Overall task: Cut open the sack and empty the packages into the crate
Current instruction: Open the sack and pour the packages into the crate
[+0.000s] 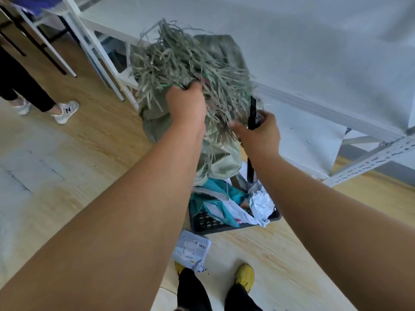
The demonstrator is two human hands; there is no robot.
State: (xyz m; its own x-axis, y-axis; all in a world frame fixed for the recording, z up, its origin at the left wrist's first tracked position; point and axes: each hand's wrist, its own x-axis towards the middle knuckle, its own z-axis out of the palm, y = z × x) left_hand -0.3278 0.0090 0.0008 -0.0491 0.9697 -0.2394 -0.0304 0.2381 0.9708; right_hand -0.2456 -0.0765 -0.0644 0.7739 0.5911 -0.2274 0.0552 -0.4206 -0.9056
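Observation:
A grey-green woven sack [224, 158] hangs upside down over a dark plastic crate [208, 223], its frayed end [179, 61] up at the top. My left hand [187, 104] grips the frayed end. My right hand [260, 131] holds a black cutter [252, 113] and pinches the sack's fringe with its fingertips. Teal, white and silver packages [226, 203] lie heaped in the crate. One white package [193, 250] lies on the floor in front of the crate.
A white metal shelf rack [368, 160] covered with white sheeting stands right behind the crate. Another person's legs and grey sneakers [65, 112] are at the left. My own feet in yellow shoes [246, 277] stand near the fallen package on the wood floor.

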